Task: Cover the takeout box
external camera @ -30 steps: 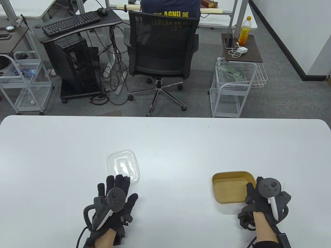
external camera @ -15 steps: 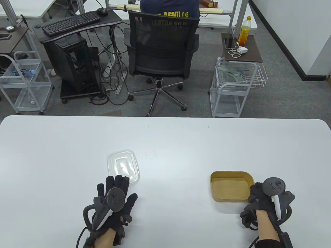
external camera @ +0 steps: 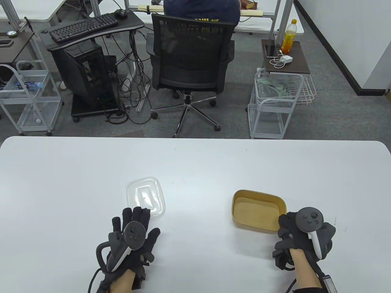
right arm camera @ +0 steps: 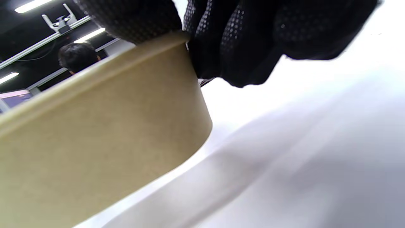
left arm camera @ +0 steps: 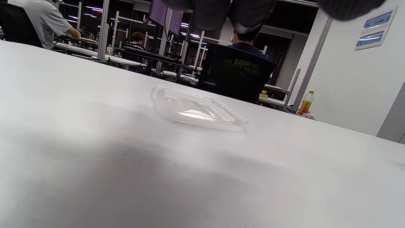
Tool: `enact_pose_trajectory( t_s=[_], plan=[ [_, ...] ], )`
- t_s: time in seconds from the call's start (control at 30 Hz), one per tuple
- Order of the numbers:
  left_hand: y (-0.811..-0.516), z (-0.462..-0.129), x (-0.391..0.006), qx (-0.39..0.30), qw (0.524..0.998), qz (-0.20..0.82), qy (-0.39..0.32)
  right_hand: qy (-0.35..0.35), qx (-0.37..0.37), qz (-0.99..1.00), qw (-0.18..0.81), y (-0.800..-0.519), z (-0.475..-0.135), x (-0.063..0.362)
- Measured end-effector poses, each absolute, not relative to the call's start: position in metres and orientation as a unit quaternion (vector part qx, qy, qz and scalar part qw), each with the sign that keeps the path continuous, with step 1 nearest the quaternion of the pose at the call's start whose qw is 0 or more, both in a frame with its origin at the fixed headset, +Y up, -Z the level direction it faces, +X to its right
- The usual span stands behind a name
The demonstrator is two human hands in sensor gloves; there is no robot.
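A brown paper takeout box (external camera: pixel 258 210) stands open on the white table (external camera: pixel 195 164) at the right front. My right hand (external camera: pixel 287 224) grips its near right corner; in the right wrist view the fingers (right arm camera: pixel 234 41) close over the rim of the box (right arm camera: pixel 95 133). A clear plastic lid (external camera: pixel 145 197) lies flat on the table left of centre. My left hand (external camera: pixel 134 219) rests flat just in front of the lid, fingers spread, fingertips at its near edge. The lid (left arm camera: pixel 196 109) also shows in the left wrist view.
Beyond the table's far edge are an office chair (external camera: pixel 189 61) with a seated person, a wire cart (external camera: pixel 278 100) and a computer desk (external camera: pixel 88 33). Nothing else lies on the table.
My right hand has slid the box to the left and slightly away from me, turning it a little. My left hand has barely shifted; the lid has not moved.
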State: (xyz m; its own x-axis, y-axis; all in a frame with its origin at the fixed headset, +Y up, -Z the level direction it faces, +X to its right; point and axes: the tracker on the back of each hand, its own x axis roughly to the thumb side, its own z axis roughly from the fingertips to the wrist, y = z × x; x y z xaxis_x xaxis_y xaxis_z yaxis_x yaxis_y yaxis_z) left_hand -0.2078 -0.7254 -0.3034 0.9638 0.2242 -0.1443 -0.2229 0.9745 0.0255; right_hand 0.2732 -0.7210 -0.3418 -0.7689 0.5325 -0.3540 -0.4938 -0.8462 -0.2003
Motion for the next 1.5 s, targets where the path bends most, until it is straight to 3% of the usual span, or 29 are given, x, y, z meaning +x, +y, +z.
enact_pose_trajectory(
  t_s=[0.47, 1.5],
  plan=[
    [-0.726, -0.305, -0.207, 0.007, 0.991, 0.112, 0.073, -0.004, -0.104, 0.971, 0.214, -0.729, -0.344, 0.195],
    [-0.728, -0.306, -0.204, 0.001, 0.992, 0.108, 0.069, 0.019, -0.034, 0.987, 0.157, -0.745, -0.339, 0.144]
  ],
)
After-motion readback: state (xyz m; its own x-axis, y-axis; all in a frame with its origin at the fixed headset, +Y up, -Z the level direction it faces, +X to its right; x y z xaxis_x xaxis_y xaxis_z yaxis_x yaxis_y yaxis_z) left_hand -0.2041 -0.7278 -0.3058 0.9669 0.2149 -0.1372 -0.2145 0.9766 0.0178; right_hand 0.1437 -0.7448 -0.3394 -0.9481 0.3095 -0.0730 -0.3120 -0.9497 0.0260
